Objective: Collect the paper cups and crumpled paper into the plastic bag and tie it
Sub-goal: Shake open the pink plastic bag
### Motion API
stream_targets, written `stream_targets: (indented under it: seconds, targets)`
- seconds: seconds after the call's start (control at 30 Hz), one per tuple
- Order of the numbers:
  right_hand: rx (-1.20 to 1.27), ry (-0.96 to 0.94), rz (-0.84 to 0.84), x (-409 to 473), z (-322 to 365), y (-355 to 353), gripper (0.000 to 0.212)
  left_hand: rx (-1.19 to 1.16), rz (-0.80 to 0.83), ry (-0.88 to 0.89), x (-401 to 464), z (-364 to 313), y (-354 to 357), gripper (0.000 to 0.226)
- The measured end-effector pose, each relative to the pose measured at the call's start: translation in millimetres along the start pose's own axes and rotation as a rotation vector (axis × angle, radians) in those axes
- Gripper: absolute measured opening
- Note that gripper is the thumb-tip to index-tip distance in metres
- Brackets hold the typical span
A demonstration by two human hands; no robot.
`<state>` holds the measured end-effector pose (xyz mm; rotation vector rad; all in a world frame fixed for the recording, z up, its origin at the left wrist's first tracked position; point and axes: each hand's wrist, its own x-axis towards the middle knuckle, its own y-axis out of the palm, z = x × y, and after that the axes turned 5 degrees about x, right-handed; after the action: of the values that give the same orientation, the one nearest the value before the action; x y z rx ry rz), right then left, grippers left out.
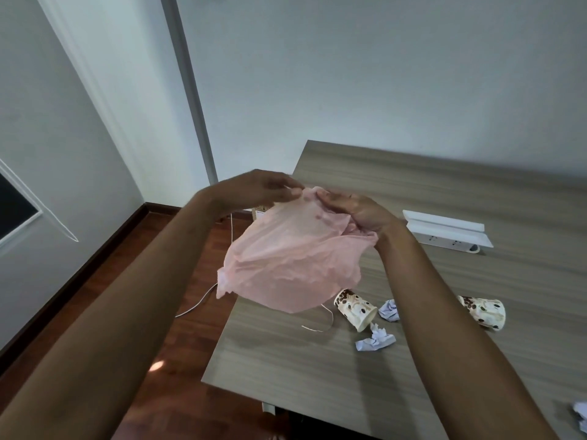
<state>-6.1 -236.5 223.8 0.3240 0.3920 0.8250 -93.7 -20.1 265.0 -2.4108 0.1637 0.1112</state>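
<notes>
A thin pink plastic bag (286, 258) hangs in the air over the table's left edge. My left hand (263, 188) pinches its top edge and my right hand (359, 211) grips the same edge beside it. Two brown-patterned paper cups lie on their sides on the table: one (355, 309) just below the bag, the other (482, 311) to the right of my right forearm. Crumpled paper balls lie near the first cup, one at its right (390, 310) and one below it (376, 338). Another crumpled piece (579, 416) sits at the far right edge.
The wooden table (476, 192) stands against the white wall. A white power strip (448, 231) lies at its back right. A thin string (320, 325) rests on the table near the first cup. A white cable (197, 304) runs over the dark wood floor at left.
</notes>
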Motion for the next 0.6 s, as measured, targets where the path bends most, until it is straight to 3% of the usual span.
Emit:
stream_targets:
  seconds: [0.1,0.2,0.37,0.5,0.6]
  targets:
    - [-0.175,-0.031,0.06,1,2,7,0.032,0.039,0.051,0.004,7,-3,8,0.039]
    - [-0.339,-0.068,0.026,-5,7,1,0.042,-0.273,-0.043,-0.015,5,2,5,0.03]
    - [-0.638,-0.049,-0.111,-11,9,-9,0.024,-0.659,-0.303,-0.082,6,15,-10,0.019]
    - [-0.609,0.125,-0.258,-11,7,-15,0.021,-0.861,-0.438,-0.172,4,25,-15,0.025]
    - [-0.423,0.167,-0.29,-15,4,-17,0.012,-1.051,-0.537,-0.21,2,34,-16,0.025]
